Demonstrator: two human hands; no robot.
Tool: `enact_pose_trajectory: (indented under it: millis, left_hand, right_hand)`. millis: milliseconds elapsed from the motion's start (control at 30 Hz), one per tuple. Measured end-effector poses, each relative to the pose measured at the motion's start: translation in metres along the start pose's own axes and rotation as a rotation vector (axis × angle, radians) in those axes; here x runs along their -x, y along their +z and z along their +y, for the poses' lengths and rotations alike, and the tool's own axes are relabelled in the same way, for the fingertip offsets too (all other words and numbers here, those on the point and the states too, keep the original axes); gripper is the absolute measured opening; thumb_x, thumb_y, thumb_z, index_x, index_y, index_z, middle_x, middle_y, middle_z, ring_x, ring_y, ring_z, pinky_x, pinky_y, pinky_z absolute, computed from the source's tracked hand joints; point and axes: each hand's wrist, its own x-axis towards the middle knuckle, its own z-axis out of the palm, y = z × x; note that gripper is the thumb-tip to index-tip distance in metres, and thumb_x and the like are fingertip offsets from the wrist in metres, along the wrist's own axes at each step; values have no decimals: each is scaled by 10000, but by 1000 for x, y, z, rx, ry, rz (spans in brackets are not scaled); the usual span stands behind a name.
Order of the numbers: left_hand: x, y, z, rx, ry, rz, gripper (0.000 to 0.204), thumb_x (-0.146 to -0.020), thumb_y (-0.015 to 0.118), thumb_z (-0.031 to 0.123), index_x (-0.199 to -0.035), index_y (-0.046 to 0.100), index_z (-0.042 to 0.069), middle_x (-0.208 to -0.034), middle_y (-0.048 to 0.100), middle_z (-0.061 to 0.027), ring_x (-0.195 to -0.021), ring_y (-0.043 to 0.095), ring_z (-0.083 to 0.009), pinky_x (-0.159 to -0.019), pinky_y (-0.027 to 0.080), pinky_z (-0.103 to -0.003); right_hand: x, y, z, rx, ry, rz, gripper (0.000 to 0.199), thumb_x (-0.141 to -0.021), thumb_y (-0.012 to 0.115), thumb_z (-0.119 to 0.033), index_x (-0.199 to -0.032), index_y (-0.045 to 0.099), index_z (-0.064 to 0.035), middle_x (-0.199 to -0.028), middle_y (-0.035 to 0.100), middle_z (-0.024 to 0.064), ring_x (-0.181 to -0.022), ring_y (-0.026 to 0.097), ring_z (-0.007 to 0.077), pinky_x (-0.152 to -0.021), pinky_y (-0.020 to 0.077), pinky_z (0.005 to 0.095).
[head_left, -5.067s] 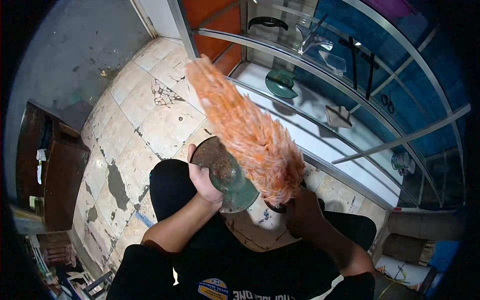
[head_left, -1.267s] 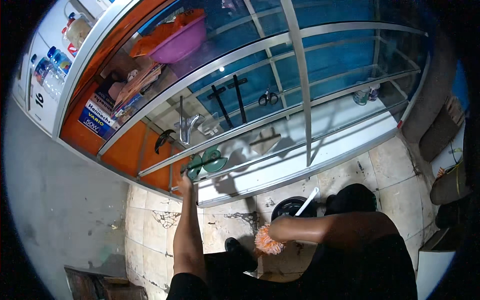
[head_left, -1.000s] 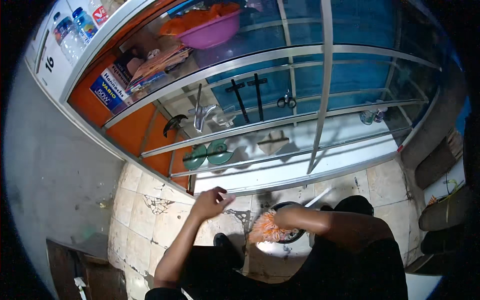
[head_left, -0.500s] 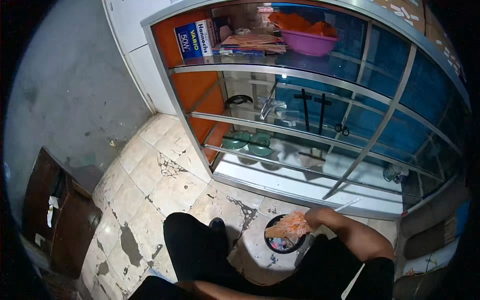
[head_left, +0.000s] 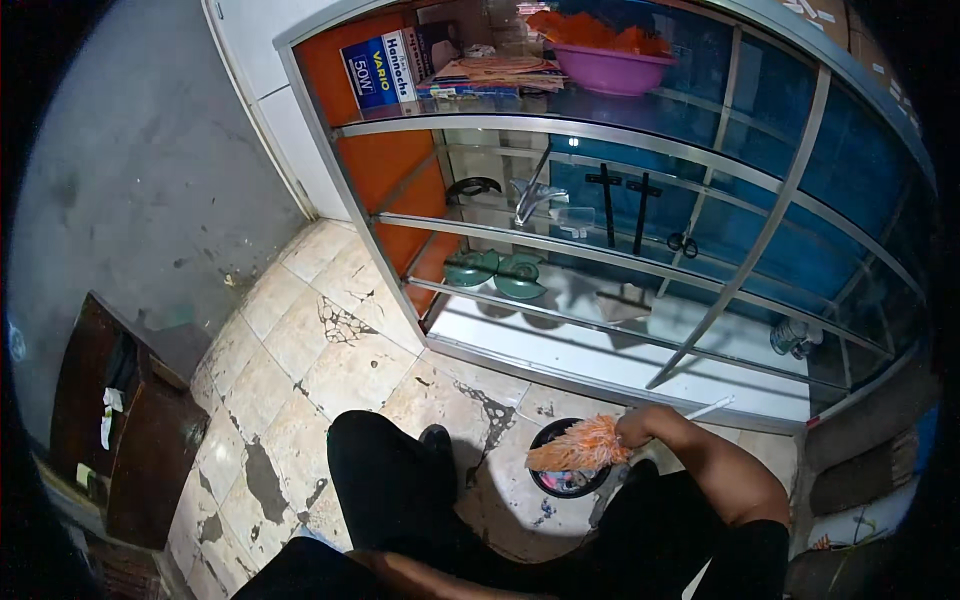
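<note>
My right hand (head_left: 645,424) is closed around a fluffy orange duster (head_left: 580,447). The duster's white handle (head_left: 710,408) sticks out past the hand toward the cabinet. Its orange strands hang over a round black bin (head_left: 566,493) on the floor, covering much of the opening. Small mixed-colour bits show inside the bin below the strands. Of my left arm, only the forearm (head_left: 440,577) appears at the lower edge; the left hand is out of sight.
Ahead stands a glass display cabinet (head_left: 690,370) with metal-edged shelves. It holds a pink basin (head_left: 610,70), a blue-and-white box (head_left: 378,72), green round pieces (head_left: 518,277) and a metal faucet (head_left: 538,200). Dark wooden furniture (head_left: 150,450) stands left on worn tiles (head_left: 370,370).
The view has shifted slightly. The duster's strands have turned a little over the bin, with my right hand still gripping it.
</note>
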Motion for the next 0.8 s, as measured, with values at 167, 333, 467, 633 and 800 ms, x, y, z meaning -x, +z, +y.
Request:
enact_pose_trajectory:
  millis: [167, 333, 467, 633, 800]
  left_hand:
    - [2, 1, 2, 15, 12, 13, 258, -906, 495, 260, -970, 540, 14, -999, 499, -149, -932, 466, -284, -782, 414, -383]
    - [8, 1, 5, 34, 13, 27, 270, -897, 512, 252, -992, 564, 5, -1033, 524, -162, -966, 493, -297, -800, 433, -384]
    - [15, 4, 5, 75, 26, 28, 281, -890, 525, 245, -1009, 582, -3, -1059, 544, -172, -993, 516, -308, -815, 449, -384]
    - [24, 9, 9, 131, 92, 56, 297, -882, 541, 237, -1031, 606, -12, -1092, 570, -184, -1028, 543, -321, -833, 468, -385]
    - [36, -3, 20, 134, -27, -147, 511, -935, 357, 408, -1301, 412, 57, -1255, 449, -165, -1135, 443, -321, -899, 389, -415]
  right_hand:
    - [-9, -1, -5, -11, 86, -43, 306, -779, 502, -260, -908, 656, -30, -907, 639, 205, -855, 608, 369, -737, 476, 444]
    - [2, -15, -14, -33, 90, -40, 341, -811, 517, -309, -922, 650, -16, -916, 637, 205, -866, 606, 368, -748, 473, 435]
    - [12, -19, -19, -93, 145, -38, 382, -828, 530, -360, -931, 649, -11, -923, 637, 204, -876, 604, 366, -751, 471, 436]
    - [24, -26, -24, -28, 80, -23, 364, -815, 535, -345, -969, 649, -36, -970, 640, 175, -922, 596, 357, -792, 466, 427]
    - [25, -14, -10, -85, 129, 164, 359, -787, 556, -323, -901, 649, 4, -869, 645, 190, -815, 611, 342, -704, 474, 421]
